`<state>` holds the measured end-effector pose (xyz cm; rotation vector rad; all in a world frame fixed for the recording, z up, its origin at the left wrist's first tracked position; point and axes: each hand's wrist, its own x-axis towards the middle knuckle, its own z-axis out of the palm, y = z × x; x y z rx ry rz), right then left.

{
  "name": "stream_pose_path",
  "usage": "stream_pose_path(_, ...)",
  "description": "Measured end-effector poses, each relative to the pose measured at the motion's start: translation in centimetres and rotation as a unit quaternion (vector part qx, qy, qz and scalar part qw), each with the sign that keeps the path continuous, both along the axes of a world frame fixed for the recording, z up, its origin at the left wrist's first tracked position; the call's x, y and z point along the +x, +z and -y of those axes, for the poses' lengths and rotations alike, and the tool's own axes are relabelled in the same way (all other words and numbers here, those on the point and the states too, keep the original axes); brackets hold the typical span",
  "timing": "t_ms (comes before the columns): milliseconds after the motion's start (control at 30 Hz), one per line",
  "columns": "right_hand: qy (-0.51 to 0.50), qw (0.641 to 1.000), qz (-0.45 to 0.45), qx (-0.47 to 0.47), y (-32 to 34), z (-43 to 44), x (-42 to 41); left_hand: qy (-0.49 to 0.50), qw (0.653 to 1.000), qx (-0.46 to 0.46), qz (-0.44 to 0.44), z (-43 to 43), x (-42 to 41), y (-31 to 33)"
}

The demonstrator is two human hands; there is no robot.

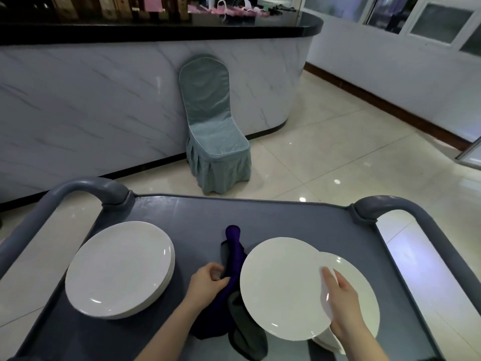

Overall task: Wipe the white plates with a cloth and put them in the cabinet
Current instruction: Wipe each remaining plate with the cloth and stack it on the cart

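On the grey plastic cart [195, 217], at its centre, the left hand [205, 282] is gripping the dark purple cloth [233, 246]. The right hand [341, 300] is pinching a tilted round white plate [281, 287] above the right plate stack [364, 290]. The left plate stack [117, 269] is sitting opposite.

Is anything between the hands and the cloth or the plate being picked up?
Nothing visible does. The left hand grips the crumpled purple cloth, and the right hand holds the round white plate by its rim, right beside the cloth. The cabinet is out of view, so that path cannot be judged.
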<state>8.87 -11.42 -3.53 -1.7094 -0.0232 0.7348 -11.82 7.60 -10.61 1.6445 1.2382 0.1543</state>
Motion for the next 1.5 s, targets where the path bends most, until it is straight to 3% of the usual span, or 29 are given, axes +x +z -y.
stream_pose_path(167,0.011,1.000,-0.002,0.002,0.2,0.0,0.0,-0.020,1.000,0.008,0.010,0.3,-0.4,0.7)
stream_pose_path(400,0.025,1.000,-0.006,0.012,0.5,-0.2,-0.3,-0.057,0.996,0.015,-0.068,1.1,-1.7,1.2)
stream_pose_path(467,0.028,1.000,-0.009,0.011,0.6,-0.3,-0.4,-0.028,0.999,0.000,-0.038,1.2,-2.0,1.8)
stream_pose_path(633,0.040,0.999,-0.005,0.002,0.8,-0.6,-0.8,0.091,0.984,-0.073,0.132,1.3,-2.9,5.5)
stream_pose_path(767,0.031,0.999,0.002,0.009,1.0,-1.4,-1.6,0.054,0.979,0.076,0.180,1.5,-2.8,9.3)
stream_pose_path(867,0.039,0.999,0.016,0.017,1.1,-2.5,-2.6,-0.089,0.959,0.175,0.204,3.5,-1.5,11.8)
stream_pose_path(933,0.034,0.999,0.015,0.029,1.4,-3.4,-3.2,-0.264,0.936,0.196,0.128,5.4,-0.4,12.4)
stream_pose_path(1000,0.028,0.998,0.015,0.049,2.0,-3.9,-3.5,-0.355,0.913,0.201,0.014,6.4,-0.1,11.8)
stream_pose_path(1067,0.029,0.998,0.022,0.058,2.5,-3.9,-3.6,-0.286,0.928,0.234,0.041,5.9,-0.5,11.9)
stream_pose_path(1133,0.021,0.998,0.009,0.067,2.6,-3.6,-3.5,-0.224,0.912,0.335,0.074,4.8,-1.1,11.7)
stream_pose_path(1200,0.017,0.997,-0.019,0.077,2.6,-3.3,-3.5,-0.270,0.874,0.402,0.042,4.4,-1.5,11.2)
stream_pose_path(1333,0.005,0.995,-0.029,0.093,3.1,-3.1,-3.6,-0.415,0.813,0.407,-0.020,6.5,-0.9,9.8)
stream_pose_path(1433,0.007,0.994,-0.043,0.105,3.6,-3.5,-4.4,-0.422,0.790,0.443,-0.035,7.6,0.5,9.5)
stream_pose_path(1500,0.020,0.993,-0.048,0.103,3.7,-3.9,-5.4,-0.377,0.799,0.465,-0.052,7.3,2.0,10.1)
